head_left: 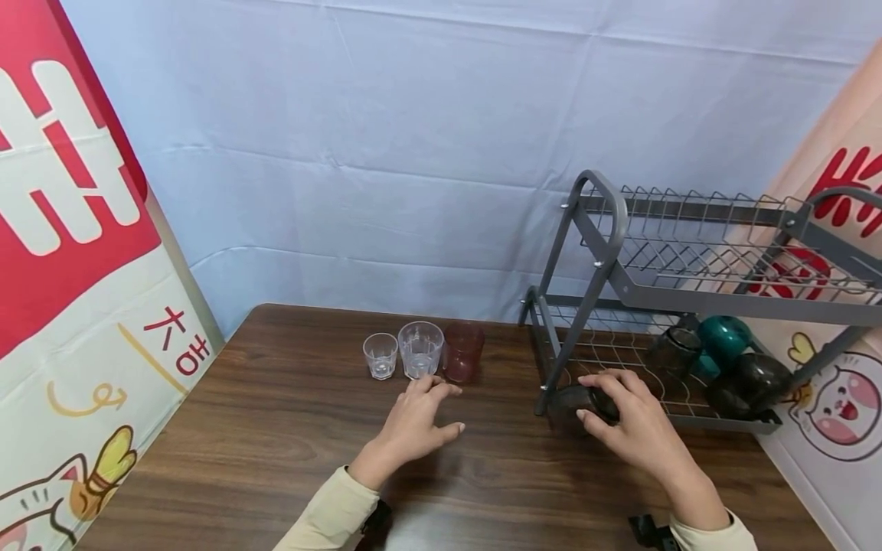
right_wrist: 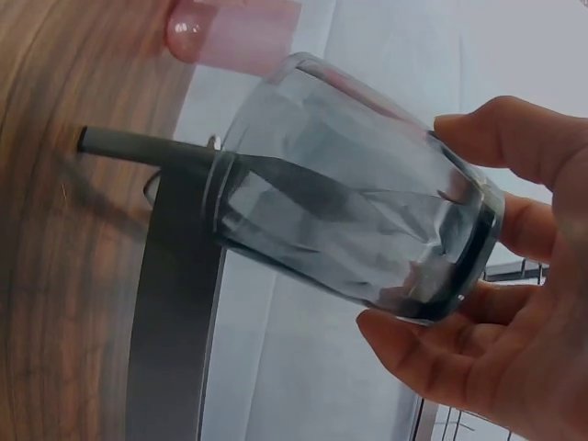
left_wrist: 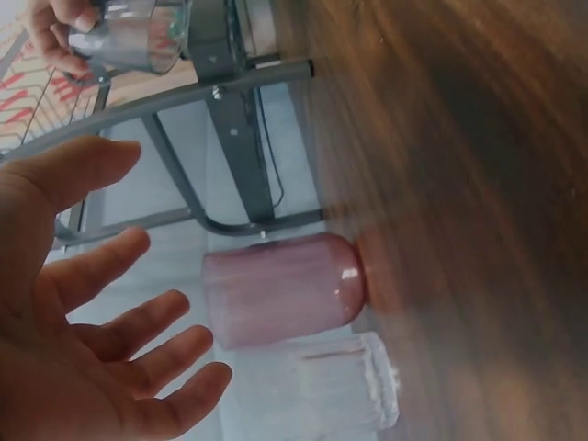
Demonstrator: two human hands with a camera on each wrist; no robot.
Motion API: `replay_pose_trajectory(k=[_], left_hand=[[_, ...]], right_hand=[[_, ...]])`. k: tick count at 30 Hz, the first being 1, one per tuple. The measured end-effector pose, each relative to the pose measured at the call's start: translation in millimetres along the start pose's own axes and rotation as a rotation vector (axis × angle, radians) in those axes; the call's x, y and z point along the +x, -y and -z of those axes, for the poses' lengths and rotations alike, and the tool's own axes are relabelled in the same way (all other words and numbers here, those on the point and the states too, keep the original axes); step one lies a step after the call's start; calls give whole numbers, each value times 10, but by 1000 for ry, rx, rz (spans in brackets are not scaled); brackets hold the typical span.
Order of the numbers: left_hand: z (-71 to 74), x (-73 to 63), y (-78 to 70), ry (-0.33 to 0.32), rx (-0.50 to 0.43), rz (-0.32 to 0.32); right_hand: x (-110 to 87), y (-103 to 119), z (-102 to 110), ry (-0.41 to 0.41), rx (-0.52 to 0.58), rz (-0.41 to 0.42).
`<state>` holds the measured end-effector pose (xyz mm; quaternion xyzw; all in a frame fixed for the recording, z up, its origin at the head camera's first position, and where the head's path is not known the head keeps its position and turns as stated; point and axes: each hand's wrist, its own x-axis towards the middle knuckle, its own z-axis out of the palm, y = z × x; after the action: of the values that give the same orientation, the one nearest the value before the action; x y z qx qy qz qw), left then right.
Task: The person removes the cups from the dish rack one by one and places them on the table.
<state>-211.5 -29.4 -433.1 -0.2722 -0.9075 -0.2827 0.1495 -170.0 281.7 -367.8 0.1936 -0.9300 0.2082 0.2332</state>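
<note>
My right hand (head_left: 637,428) grips a smoky grey drinking glass (right_wrist: 349,193) by its thick base end. The glass is tilted, its mouth pointing down towards the table, just by the front left leg of the dish rack (head_left: 586,337). My left hand (head_left: 416,425) hovers over the table with fingers spread and nothing held. Just beyond its fingertips, a red glass (left_wrist: 280,289) stands on the table. Beside that are a larger clear glass (head_left: 420,348) and a smaller clear glass (head_left: 380,356), in a row.
On the rack's lower tier lie a dark glass (head_left: 675,350), a teal glass (head_left: 723,340) and a dark rounded glass (head_left: 747,385). The upper wire tier (head_left: 703,252) overhangs them. A pale cloth (head_left: 358,176) hangs behind the brown table (head_left: 276,428), with printed panels at both sides.
</note>
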Motion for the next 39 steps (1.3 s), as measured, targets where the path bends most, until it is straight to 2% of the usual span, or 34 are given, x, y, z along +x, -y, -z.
replay_pose_trajectory(k=[7, 14, 20, 31, 35, 38, 39], left_hand=[[-93, 2, -8, -56, -154, -17], [-134, -6, -29, -39, -328, 29], [-160, -23, -36, -39, -417, 32], [-228, -31, -110, -22, -637, 59], [-83, -36, -274, -41, -685, 59], [18, -37, -380, -55, -748, 73], [10, -36, -378, -56, -782, 78]], right_hand=[[-1, 29, -93, -51, 47, 25], [24, 57, -183, -78, 99, 66], [7, 70, -270, -86, 163, 27], [-43, 94, -441, -68, 362, -58], [-35, 186, -451, -57, 450, -93], [-32, 230, -491, -50, 544, -131], [-31, 241, -511, -51, 576, -142]])
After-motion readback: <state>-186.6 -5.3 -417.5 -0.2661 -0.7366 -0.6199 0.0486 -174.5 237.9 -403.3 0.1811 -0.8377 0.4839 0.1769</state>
